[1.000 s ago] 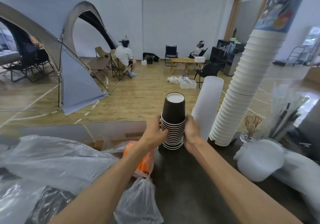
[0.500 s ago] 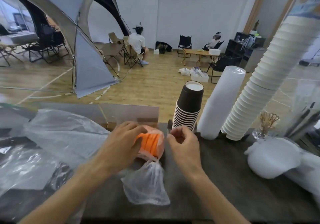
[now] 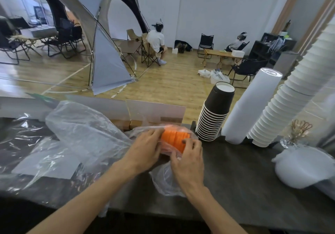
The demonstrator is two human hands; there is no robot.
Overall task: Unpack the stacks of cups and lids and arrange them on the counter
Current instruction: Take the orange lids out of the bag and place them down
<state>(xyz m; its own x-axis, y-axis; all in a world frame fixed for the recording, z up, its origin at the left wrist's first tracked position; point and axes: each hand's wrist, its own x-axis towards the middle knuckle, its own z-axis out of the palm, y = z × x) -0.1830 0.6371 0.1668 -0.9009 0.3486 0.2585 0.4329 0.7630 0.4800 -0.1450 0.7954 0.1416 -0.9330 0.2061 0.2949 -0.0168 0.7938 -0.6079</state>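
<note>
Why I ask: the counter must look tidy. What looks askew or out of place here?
The tall white cup stack leans right, not upright. Loose empty plastic bags sprawl over the counter's left side. The black cup stack stands straight enough.

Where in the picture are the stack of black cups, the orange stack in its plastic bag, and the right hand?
stack of black cups [image 3: 215, 115]: head view, on the side wall of the stack.
orange stack [image 3: 175, 137]: head view, on its ribbed side between the hands.
right hand [image 3: 188, 158]: head view, on the back of the hand.

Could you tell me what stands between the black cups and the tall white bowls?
A white stack of cups, seen from the head camera.
</note>
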